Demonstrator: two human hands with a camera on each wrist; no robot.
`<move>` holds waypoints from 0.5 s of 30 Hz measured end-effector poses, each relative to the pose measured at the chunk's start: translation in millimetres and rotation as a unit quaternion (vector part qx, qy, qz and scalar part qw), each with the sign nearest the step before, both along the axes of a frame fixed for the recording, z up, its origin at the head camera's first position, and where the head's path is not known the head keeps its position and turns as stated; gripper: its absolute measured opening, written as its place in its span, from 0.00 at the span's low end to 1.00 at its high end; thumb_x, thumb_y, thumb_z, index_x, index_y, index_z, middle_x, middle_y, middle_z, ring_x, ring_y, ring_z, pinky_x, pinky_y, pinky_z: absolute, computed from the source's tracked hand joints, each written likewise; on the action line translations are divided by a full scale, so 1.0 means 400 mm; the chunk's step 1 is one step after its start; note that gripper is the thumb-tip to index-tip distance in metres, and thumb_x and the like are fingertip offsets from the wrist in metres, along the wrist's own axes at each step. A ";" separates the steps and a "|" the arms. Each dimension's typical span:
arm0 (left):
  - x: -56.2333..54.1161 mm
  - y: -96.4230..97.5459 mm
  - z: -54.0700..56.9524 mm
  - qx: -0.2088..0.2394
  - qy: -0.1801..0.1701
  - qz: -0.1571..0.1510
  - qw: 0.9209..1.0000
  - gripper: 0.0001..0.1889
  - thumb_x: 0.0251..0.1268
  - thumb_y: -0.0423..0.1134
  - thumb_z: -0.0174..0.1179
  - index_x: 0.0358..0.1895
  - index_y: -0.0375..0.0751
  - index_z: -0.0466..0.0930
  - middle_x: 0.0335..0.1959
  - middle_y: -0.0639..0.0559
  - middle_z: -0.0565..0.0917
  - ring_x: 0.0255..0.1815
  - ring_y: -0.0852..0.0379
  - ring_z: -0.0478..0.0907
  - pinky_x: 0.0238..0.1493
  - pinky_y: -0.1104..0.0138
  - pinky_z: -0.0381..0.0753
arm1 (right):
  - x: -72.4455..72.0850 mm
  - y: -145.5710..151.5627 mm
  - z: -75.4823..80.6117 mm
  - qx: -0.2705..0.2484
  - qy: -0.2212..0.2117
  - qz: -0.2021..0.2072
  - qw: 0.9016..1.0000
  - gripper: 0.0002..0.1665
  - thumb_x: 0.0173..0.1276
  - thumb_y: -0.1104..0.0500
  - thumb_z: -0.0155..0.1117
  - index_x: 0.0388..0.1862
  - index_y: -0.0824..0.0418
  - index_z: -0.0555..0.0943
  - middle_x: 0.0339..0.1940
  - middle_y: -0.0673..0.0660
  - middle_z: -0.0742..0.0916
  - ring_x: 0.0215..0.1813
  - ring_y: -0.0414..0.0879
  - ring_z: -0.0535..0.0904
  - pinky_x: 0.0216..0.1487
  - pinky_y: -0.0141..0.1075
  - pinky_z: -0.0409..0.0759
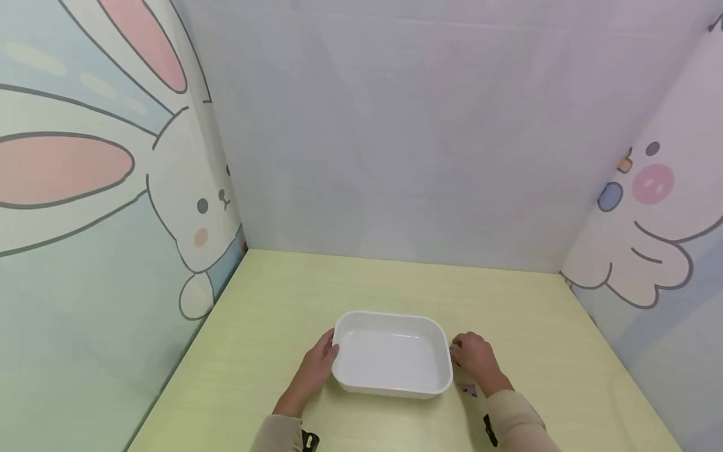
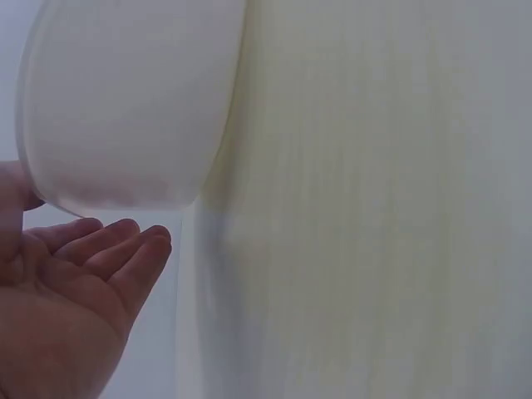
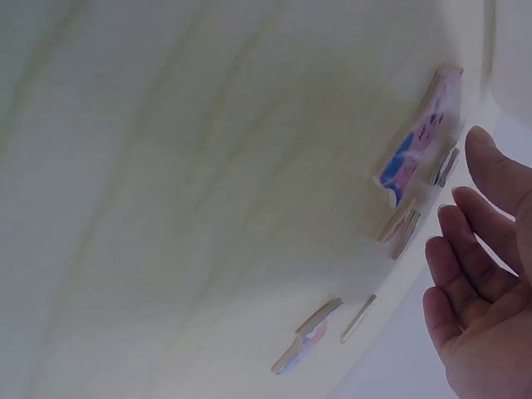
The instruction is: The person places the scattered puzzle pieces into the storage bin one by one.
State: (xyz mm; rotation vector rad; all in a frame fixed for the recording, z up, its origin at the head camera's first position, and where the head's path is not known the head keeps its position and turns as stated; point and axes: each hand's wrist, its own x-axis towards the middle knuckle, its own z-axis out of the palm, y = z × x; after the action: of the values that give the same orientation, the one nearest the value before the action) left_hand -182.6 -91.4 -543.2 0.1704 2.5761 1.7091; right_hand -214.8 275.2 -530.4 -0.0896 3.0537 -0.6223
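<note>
A white rectangular dish (image 1: 390,388) with rounded corners sits on the table in the head view, nothing inside it. My left hand (image 1: 317,364) holds its left end, the thumb at the rim and the fingers along the outer wall; the left wrist view shows this hand (image 2: 75,291) close up. Beside the dish's right end is my right hand (image 1: 476,356). In the right wrist view its fingers (image 3: 455,264) are loosely bent and hold nothing. Several flat printed pieces with wood-coloured edges lie near them, among them a pink and blue piece (image 3: 420,141) and a smaller piece (image 3: 307,337).
The pale yellow table (image 1: 316,282) runs back to a plain light curtain (image 1: 395,138). A rabbit-print wall (image 1: 186,188) bounds the left side, and another cartoon-print wall (image 1: 678,263) the right. One printed piece (image 1: 467,389) lies near my right wrist.
</note>
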 end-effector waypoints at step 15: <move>0.004 0.014 0.008 -0.075 0.036 -0.003 0.997 0.24 0.79 0.37 0.43 0.72 0.31 0.59 0.66 0.33 0.70 0.65 0.37 0.67 0.63 0.43 0.65 | -0.015 -0.004 0.006 -0.048 -0.050 -0.005 0.998 0.06 0.64 0.63 0.68 0.34 0.66 0.83 0.23 0.51 0.79 0.27 0.44 0.74 0.27 0.38 0.76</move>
State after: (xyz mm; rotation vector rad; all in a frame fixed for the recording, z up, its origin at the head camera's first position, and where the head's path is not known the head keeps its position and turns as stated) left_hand -180.9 -86.0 -540.1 0.2379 2.7386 1.5251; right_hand -220.8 273.8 -528.2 -0.0438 2.9288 -0.7511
